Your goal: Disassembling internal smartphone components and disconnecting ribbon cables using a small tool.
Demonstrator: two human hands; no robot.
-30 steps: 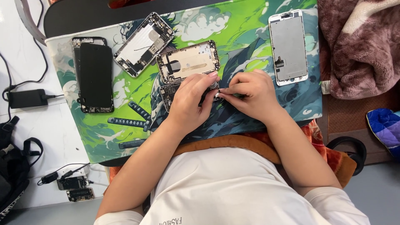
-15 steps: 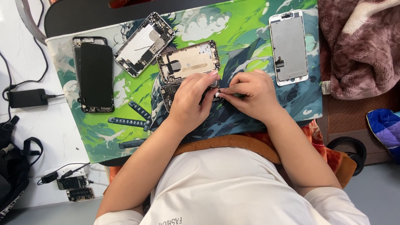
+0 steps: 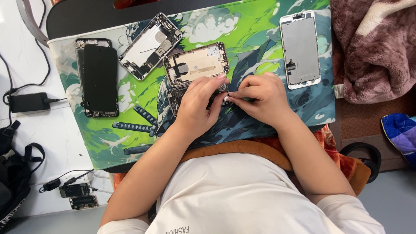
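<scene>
My left hand (image 3: 197,106) lies over a small dark circuit board (image 3: 174,96) on the green patterned mat (image 3: 242,26), its fingers curled around the board's right end. My right hand (image 3: 260,102) is pinched on a thin small tool (image 3: 228,99) whose tip meets the left fingertips. What lies under the fingertips is hidden. Just beyond both hands is an open phone chassis (image 3: 197,65) with a pale inner plate.
A second open chassis (image 3: 149,45) and a black phone (image 3: 99,78) lie on the mat's left, a white screen panel (image 3: 300,50) on its right. A charger brick (image 3: 28,102), a black bag (image 3: 11,173) and small boards (image 3: 76,190) are left; a brown blanket (image 3: 372,47) is right.
</scene>
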